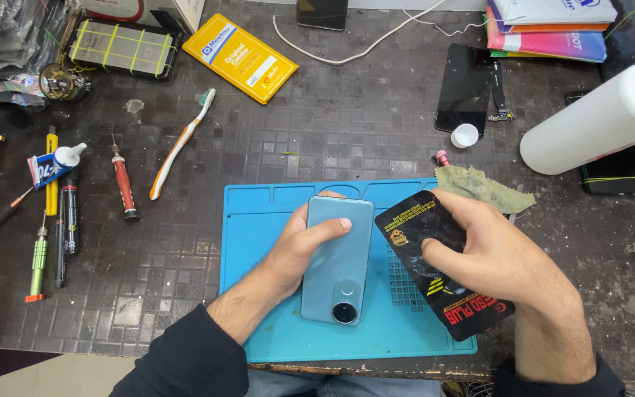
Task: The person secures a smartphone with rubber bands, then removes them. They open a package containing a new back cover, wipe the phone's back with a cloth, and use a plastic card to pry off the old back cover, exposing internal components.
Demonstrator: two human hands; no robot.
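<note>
While the left hand (304,246) grips a light blue smartphone (337,257) that lies face down, with its round camera ring toward the person, the thumb is laid across the phone's back and the other fingers go around its left edge. This phone rests on a blue silicone repair mat (273,323) with small compartments along its far edge, and the mat lies on the dark tiled counter (332,110). The right hand (490,250) is closed on a glossy black flat pouch with yellow and red print (442,283); the fingers press on its upper face, just beside the phone's right edge. The lower end of the pouch reaches beyond the mat's right border.

Near the right hand, a crumpled olive green cloth (483,189) lies at the mat's far right corner, and a small white cap (464,135) sits a little further away. A large white plastic bottle (597,121) lies tilted on the right side. On the left side of the counter, well apart from the hands, there are several screwdrivers, among them a red-handled screwdriver (122,184) and a green-handled screwdriver (38,261), and also a white and orange toothbrush (180,145). A flat yellow package (250,57) lies at the far side.
</note>
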